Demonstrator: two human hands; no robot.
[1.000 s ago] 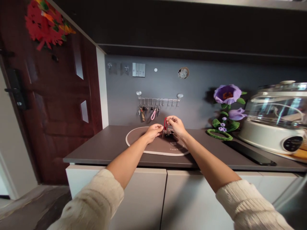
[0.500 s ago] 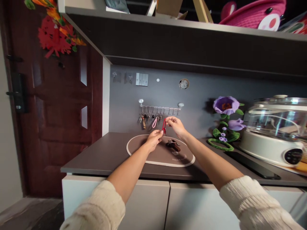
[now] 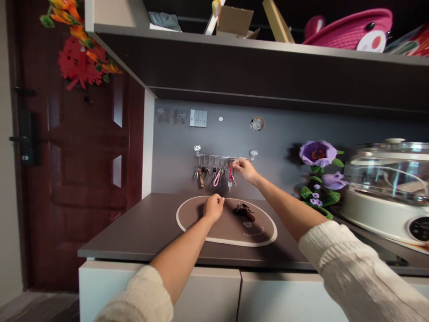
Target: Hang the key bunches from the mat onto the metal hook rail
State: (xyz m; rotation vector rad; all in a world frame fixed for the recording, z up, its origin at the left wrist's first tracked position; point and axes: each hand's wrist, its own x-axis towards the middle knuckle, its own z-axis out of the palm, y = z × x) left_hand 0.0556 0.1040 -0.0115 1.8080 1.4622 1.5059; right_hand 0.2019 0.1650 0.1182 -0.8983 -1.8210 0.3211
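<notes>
My right hand [image 3: 244,170] pinches a red cord loop [image 3: 231,171], from which a couple of keys [image 3: 233,181] dangle. It is up at the right part of a metal hook rail [image 3: 223,156] on the wall; whether the loop touches a hook I cannot tell. On the rail's other hooks hang several key bunches, one with a pink strap [image 3: 217,179] and one with a brown fob [image 3: 201,179]. Lower down, my left hand [image 3: 213,207] is closed over the oval brown mat [image 3: 194,228], with nothing visible in its fingers. More keys with a dark holder [image 3: 244,212] lie on the mat.
Purple knitted flowers [image 3: 318,153] and a white appliance with a clear cover [image 3: 378,203] stand at the right, a dark flat device [image 3: 389,255] before them. A shelf [image 3: 234,67] juts out overhead. At the left is a dark red door [image 3: 80,179].
My right hand has raised the red loop and keys from above the mat to the hook rail. My left hand has let go of them and dropped lower. The view has tilted up.
</notes>
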